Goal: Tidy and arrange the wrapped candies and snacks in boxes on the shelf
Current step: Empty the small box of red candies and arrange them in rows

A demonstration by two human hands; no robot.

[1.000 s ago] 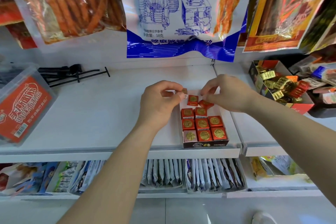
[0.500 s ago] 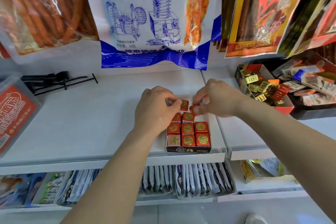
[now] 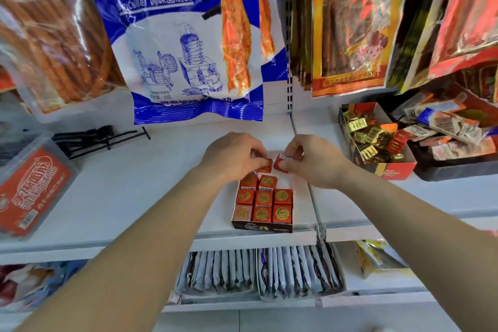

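Note:
A small dark box point(image 3: 262, 226) stands at the front edge of the white shelf point(image 3: 140, 197). It holds rows of square red candies with gold medallions point(image 3: 263, 198). My left hand point(image 3: 231, 156) pinches one red candy point(image 3: 265, 165) above the back of the box. My right hand point(image 3: 312, 159) pinches another red candy point(image 3: 280, 163), tilted, right beside it. The back of the box is hidden behind both hands.
An open box point(image 3: 396, 170) of gold and red wrapped candies stands to the right, with a dark tray of snack bars point(image 3: 452, 127) beyond. A clear tub with a red label point(image 3: 29, 188) and black hooks point(image 3: 99, 136) lie left. Snack bags point(image 3: 188, 35) hang above.
The camera view has shifted up and left relative to the shelf. Both hands stay over the back of the box, each still pinching a red candy, now held closer together.

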